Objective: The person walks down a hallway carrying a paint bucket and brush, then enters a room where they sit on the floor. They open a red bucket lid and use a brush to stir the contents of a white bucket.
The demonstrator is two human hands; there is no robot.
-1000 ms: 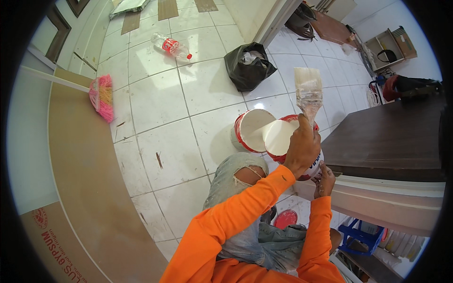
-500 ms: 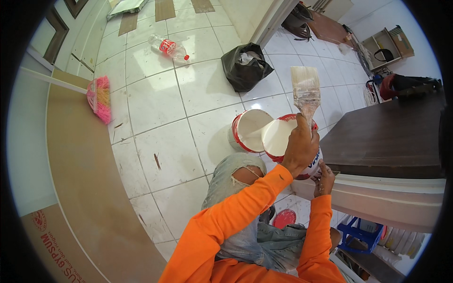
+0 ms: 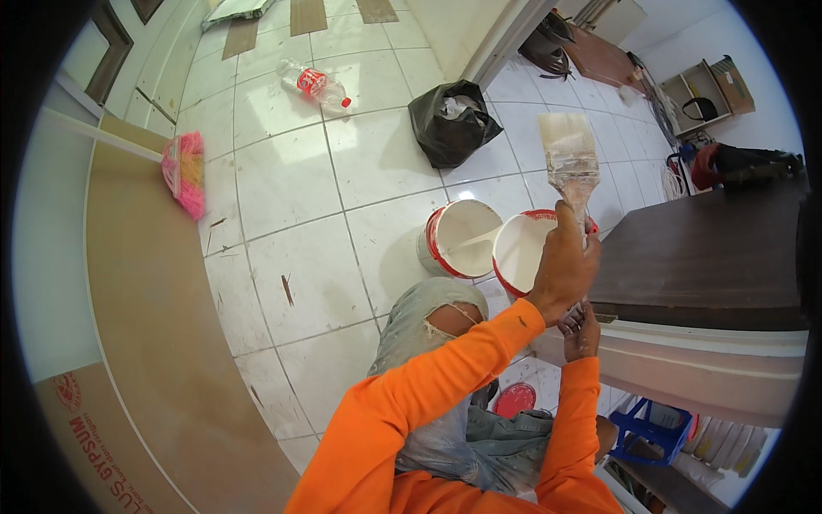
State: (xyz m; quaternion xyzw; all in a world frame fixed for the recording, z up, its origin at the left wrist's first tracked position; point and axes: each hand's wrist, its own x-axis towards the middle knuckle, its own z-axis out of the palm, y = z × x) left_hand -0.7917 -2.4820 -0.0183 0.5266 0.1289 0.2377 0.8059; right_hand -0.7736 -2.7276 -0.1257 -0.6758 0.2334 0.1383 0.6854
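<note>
My left hand [image 3: 562, 265] grips a wide paintbrush [image 3: 568, 152], bristles up, and is against the rim of a tilted red-rimmed bucket [image 3: 520, 247]. My right hand [image 3: 579, 325] holds that bucket low down, partly hidden behind my left hand. A white stream of paint runs from the bucket into a second red-rimmed bucket [image 3: 437, 236] standing on the tiles to its left. A round red lid [image 3: 515, 399] lies on the floor near my bent leg, between my forearms.
A dark board [image 3: 693, 257] is at the right, a blue plastic stool [image 3: 646, 428] below it. A black bag [image 3: 454, 133] and plastic bottle [image 3: 312, 86] lie ahead. A pink broom [image 3: 187, 176] and brown boards [image 3: 154, 291] are at the left; a doorway frame [image 3: 505, 43] is beyond.
My left hand, the brush and the tilted bucket have shifted to the right, away from the standing bucket. The paint stream looks longer and thinner.
</note>
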